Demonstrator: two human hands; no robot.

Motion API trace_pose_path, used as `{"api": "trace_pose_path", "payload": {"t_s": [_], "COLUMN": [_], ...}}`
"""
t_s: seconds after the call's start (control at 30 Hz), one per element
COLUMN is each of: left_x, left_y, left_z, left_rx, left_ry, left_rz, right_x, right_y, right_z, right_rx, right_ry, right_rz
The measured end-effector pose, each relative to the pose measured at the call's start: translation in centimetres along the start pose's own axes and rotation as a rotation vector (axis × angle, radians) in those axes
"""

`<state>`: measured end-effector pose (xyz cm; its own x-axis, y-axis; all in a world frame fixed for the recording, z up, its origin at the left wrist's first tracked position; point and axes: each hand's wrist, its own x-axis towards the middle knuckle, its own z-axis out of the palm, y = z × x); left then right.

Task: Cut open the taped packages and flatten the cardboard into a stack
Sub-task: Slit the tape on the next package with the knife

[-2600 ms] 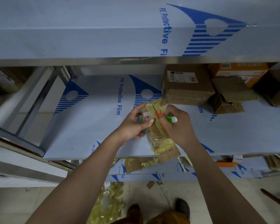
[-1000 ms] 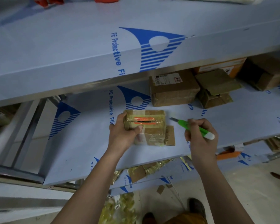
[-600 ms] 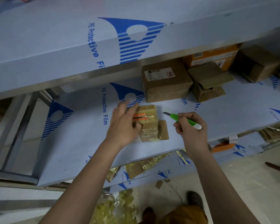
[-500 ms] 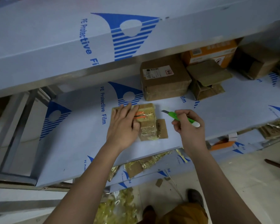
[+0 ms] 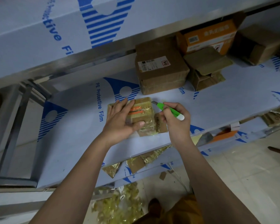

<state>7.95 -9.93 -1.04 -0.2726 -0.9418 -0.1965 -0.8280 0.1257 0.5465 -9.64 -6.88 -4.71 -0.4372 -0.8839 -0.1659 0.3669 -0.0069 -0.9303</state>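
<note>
Taped package (image 5: 140, 116), one: small cardboard parcel, yellowish tape, orange strip, mid-shelf (image 5: 233, 101). Left hand (image 5: 120, 120) presses it flat-fingered; right hand (image 5: 176, 122) grasps green utility knife (image 5: 169, 110). Four boxes at 1 o'clock.

small package (image 5: 142, 115): brown card, shiny yellow tape, orange stripes | lies flat on shelf (image 5: 74, 143) | one flap open

Left hand (image 5: 120, 120): palm down, fingers straight toward 12 o'clock, thumb stretched toward 3 o'clock.
Right hand (image 5: 176, 120): fingers curled, pinching, knuckles toward 11 o'clock.
Forearms: bare, rising from 6 o'clock, converging.
</note>
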Motion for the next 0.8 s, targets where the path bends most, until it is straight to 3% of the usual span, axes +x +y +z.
{"api": "trace_pose_path", "payload": {"t_s": [0.33,0.8], "left_x": [0.2,0.2], "left_y": [-0.3,0.1], "left_z": [-0.5,-0.3], "left_rx": [-0.116,-0.084], "left_ry": [-0.033,-0.028], "left_rz": [-0.001,-0.001], "right_x": [0.5,-0.2], "right_y": [0.8,0.3], "right_z": [0.7,-1.3], "right_rx": [-0.03,-0.168], "right_ry": [-0.003,-0.1], "right_rz": [-0.074,-0.093]}}
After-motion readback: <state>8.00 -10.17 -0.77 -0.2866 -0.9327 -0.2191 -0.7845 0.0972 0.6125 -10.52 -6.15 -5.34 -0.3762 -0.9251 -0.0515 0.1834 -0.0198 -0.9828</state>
